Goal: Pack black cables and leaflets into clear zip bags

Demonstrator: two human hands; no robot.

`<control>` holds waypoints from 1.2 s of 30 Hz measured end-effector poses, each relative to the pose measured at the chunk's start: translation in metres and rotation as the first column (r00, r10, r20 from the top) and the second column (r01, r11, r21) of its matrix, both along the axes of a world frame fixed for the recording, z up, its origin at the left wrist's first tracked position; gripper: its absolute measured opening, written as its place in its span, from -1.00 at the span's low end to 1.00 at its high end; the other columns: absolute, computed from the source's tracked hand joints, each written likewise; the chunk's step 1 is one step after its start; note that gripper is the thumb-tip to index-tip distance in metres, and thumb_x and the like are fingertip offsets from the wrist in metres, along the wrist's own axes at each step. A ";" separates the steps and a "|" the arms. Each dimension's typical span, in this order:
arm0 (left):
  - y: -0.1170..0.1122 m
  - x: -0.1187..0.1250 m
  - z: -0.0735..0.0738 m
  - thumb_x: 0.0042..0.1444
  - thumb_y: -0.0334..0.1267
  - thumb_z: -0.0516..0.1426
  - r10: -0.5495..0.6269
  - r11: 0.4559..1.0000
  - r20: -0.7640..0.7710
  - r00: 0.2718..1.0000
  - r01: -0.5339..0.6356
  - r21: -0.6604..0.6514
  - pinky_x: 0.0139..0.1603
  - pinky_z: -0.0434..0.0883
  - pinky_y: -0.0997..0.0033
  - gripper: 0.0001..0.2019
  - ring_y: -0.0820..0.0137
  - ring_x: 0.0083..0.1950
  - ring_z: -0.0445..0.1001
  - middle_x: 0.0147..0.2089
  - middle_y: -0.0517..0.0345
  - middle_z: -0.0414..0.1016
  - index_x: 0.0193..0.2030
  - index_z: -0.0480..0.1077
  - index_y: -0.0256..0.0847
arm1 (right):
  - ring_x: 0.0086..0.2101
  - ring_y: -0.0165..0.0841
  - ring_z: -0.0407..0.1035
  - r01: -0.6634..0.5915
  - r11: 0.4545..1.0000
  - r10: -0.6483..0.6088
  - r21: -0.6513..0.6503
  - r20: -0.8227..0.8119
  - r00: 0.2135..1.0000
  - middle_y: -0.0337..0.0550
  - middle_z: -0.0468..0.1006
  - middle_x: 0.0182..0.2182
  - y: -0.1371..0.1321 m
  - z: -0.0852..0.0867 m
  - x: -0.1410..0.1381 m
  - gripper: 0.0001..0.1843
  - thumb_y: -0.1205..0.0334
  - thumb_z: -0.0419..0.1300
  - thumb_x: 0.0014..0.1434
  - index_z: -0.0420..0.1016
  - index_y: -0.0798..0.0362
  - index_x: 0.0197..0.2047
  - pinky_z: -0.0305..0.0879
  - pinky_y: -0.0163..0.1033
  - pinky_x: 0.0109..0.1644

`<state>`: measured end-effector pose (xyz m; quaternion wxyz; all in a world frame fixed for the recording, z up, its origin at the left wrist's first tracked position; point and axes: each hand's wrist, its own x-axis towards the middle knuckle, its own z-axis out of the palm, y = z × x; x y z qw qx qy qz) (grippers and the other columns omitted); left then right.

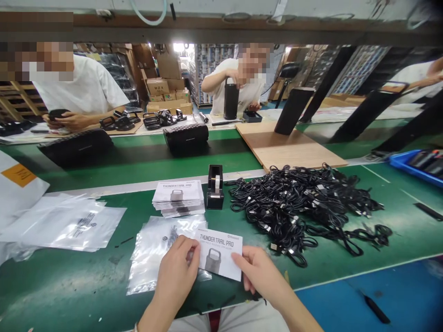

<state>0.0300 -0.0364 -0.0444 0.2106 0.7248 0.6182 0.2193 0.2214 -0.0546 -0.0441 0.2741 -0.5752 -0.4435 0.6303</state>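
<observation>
A white instruction booklet [221,253] with a speaker picture and the words "Thunder Trail Pro" is held over the near edge of the green bench. My right hand [258,274] pinches its right side, thumb on top. At the booklet's left edge is my left hand [180,267], fingers curled and pressed against it. Beneath and beside the left hand lie clear plastic bags [148,249]. Just beyond them sits a stack of the same booklets [178,196]. A black tape dispenser [215,186] stands right of that stack.
A big heap of black USB cables [294,203] covers the bench to the right. More plastic bags [100,226] lie at left. Black speakers [187,137] rest on the green belt beyond, one on a wooden board [277,147]. A blue bin [408,161] is far right. People work opposite.
</observation>
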 end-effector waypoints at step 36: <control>0.004 -0.005 0.005 0.08 -0.02 0.00 0.041 0.974 0.320 0.947 0.034 -0.226 -0.37 0.33 0.43 -0.73 0.36 -0.38 0.38 -0.43 0.20 0.37 -0.43 0.34 -0.15 | -0.20 -0.16 0.27 -0.669 0.595 -0.289 0.446 0.895 0.339 0.07 0.46 -0.33 0.133 0.051 0.041 -0.86 0.31 0.13 0.10 0.47 0.18 -0.42 0.15 -0.16 -0.14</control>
